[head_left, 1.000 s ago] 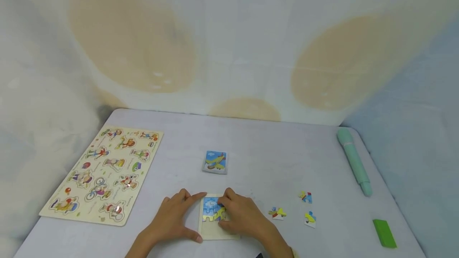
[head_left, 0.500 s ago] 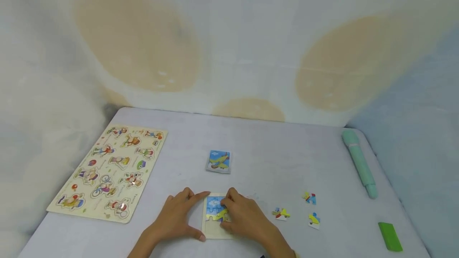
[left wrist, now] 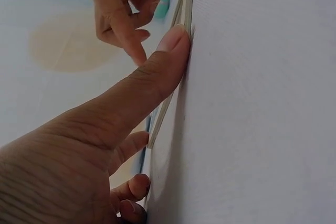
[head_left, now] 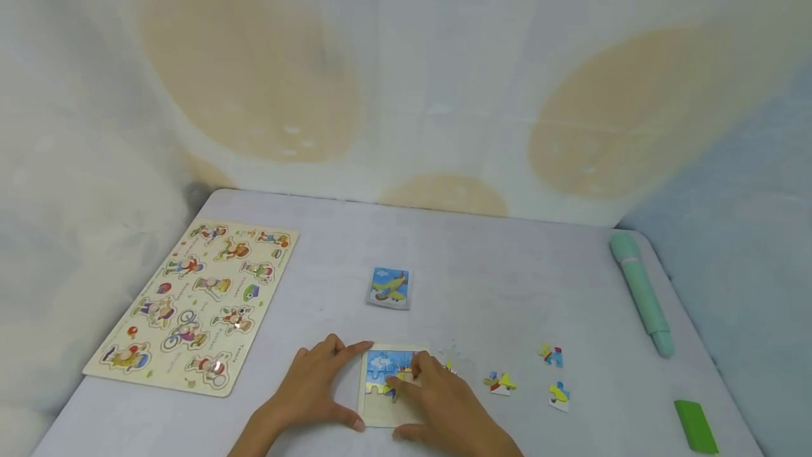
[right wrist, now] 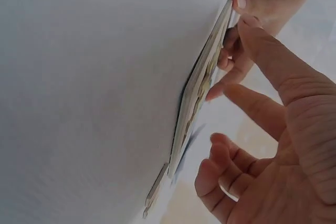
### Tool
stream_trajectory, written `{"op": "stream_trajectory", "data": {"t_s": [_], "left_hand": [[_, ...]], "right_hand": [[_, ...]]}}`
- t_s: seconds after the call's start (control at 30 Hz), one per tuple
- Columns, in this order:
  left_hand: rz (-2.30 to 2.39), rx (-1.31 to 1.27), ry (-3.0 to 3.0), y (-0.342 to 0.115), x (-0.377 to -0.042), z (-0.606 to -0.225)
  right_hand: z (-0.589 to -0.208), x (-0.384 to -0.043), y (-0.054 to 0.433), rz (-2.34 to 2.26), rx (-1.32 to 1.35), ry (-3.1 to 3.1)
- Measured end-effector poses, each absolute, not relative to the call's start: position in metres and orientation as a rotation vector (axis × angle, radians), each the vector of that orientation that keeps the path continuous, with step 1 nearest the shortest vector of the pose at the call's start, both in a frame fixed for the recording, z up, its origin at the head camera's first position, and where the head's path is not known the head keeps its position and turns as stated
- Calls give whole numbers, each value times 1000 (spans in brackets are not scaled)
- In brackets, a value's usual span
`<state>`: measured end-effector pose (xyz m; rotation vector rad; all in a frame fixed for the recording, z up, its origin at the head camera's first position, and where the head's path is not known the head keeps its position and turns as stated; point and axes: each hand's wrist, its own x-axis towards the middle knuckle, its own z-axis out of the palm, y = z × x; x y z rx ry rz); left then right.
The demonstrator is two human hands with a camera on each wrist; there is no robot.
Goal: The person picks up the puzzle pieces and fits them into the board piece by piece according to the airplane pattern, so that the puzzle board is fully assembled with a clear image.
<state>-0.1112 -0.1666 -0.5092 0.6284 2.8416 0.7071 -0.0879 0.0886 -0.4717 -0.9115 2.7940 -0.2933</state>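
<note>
A shallow jigsaw tray (head_left: 380, 411) lies near the table's front, its upper part filled with blue and yellow jigsaw pieces (head_left: 378, 365). My left hand (head_left: 314, 386) holds the tray's left side, index finger at the far corner and thumb at the near one. In the left wrist view the thumb presses along the tray's edge (left wrist: 161, 119). Over the right half reaches my right hand (head_left: 447, 400), index fingertip at the pieces and thumb spread apart. Nothing sits between its fingers; the right wrist view shows the tray (right wrist: 181, 124) edge-on beside them.
Several loose jigsaw pieces (head_left: 499, 383) lie right of the tray, one partly hidden by the right hand. Behind the tray is an airplane picture card (head_left: 390, 286). A wooden peg puzzle board (head_left: 165, 382) lies left. A mint-green microphone-shaped object (head_left: 643, 295) and green block (head_left: 696, 427) lie right.
My right hand's bunched fingers have spread, and the hand has moved right, uncovering more upper-right pieces. The left hand keeps its hold. The head view has shifted slightly.
</note>
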Motion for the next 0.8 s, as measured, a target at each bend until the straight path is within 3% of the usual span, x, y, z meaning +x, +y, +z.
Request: {"op": "stream_trajectory", "data": {"t_s": [0.8], "left_hand": [[689, 622, 2850, -166, -113, -510]], "right_hand": [[-480, -80, 96, -261, -881, 2797]]}}
